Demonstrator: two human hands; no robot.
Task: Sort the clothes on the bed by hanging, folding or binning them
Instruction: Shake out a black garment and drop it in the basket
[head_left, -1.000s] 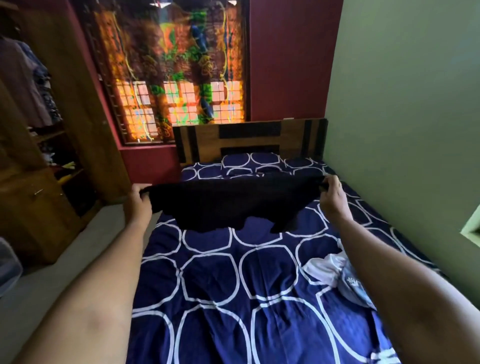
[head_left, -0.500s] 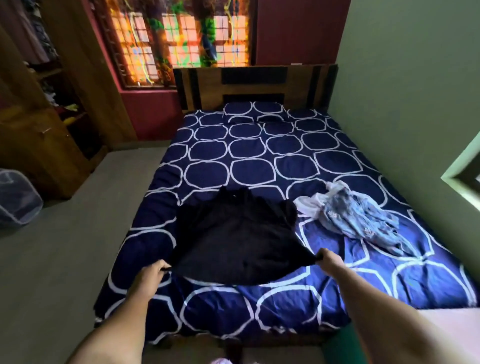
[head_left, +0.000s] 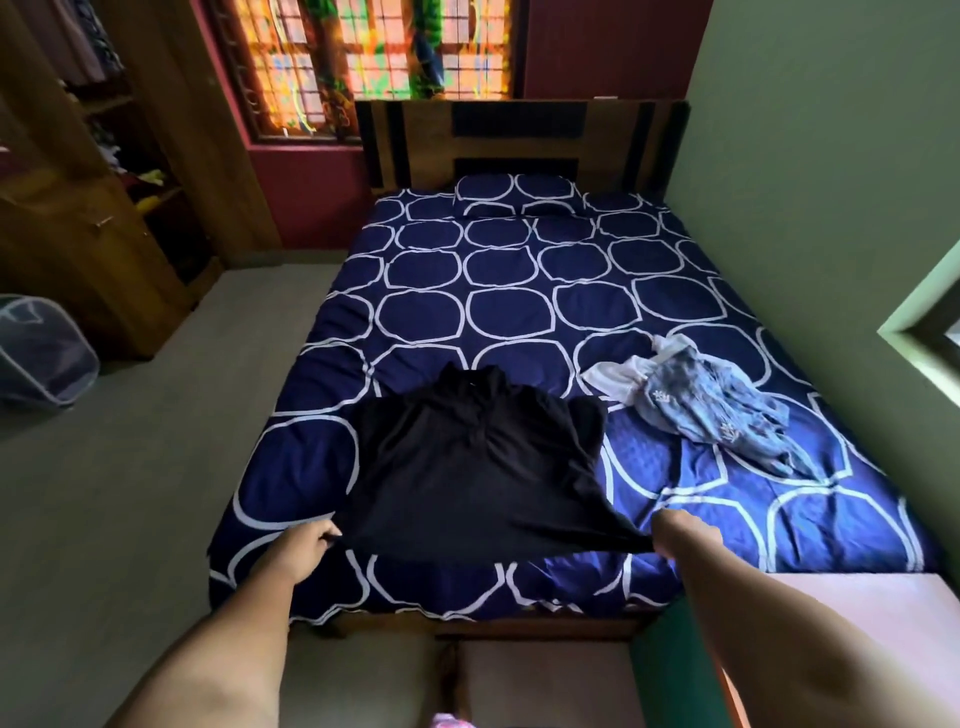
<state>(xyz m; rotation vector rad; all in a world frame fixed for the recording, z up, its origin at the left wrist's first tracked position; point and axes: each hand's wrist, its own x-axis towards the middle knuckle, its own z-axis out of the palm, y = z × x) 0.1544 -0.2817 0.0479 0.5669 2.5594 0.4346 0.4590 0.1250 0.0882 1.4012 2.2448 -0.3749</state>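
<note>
- Your black garment (head_left: 467, 467) lies spread on the bed (head_left: 467, 312), midway along the foot edge, collar end toward the headboard (head_left: 519, 140) and hem at the foot edge.
- Your left hand (head_left: 304, 545) pinches the hem's left corner with curled fingers. Your right hand (head_left: 680, 532) holds the right corner. Its fingers are mostly hidden, but the cloth runs taut into it.
- Judging by this, you are laying the garment flat to fold it, and no fold is made yet.
- The next move likely calls for setting the hem down without wrinkles, then taking new holds on a side to bring it across the middle.
- Mind the foot edge: the hem sits right at it and could slide off once you let go.
- A crumpled blue garment (head_left: 717, 410) lies just beside the black one, toward the bed's right edge, so fold inward there.
- Bare bedding lies open toward the pillow (head_left: 514, 195).
- A mesh basket (head_left: 41, 353) stands on the floor, well apart from the bed's left edge.
</note>
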